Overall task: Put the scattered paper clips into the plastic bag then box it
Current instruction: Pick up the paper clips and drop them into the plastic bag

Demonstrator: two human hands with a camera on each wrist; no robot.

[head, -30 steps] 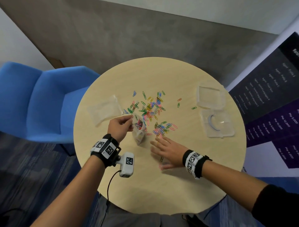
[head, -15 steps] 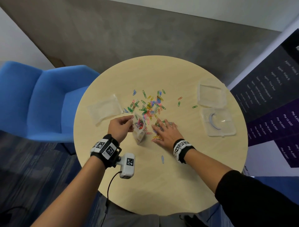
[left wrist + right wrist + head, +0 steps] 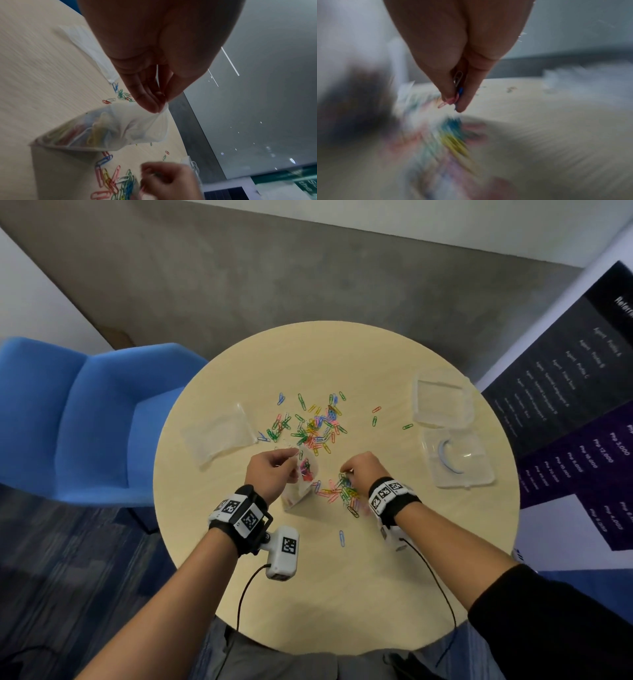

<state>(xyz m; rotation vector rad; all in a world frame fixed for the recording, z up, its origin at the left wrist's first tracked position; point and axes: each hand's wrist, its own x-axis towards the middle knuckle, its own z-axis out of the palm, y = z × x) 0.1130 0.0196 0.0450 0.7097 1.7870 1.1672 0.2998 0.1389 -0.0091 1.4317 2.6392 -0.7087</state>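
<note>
Coloured paper clips [image 3: 313,428] lie scattered over the middle of the round table [image 3: 342,594]. My left hand [image 3: 274,470] pinches the rim of a clear plastic bag [image 3: 303,481] [image 3: 102,131] that holds several clips and rests on the table. Just right of the bag, my right hand [image 3: 361,467] is curled over a small heap of clips [image 3: 346,491]. In the blurred right wrist view its fingertips [image 3: 448,94] pinch a few clips [image 3: 458,86]. A clear plastic box [image 3: 457,457] and its lid [image 3: 443,398] sit at the table's right side.
A second empty plastic bag [image 3: 219,434] lies flat on the table's left part. One blue clip [image 3: 341,538] lies alone nearer to me. A blue armchair [image 3: 78,419] stands left of the table, and a dark poster [image 3: 579,405] lies to the right.
My right hand moved from the table's near side onto the small heap, curled and lifted with a few clips pinched. The left hand kept holding the bag.
</note>
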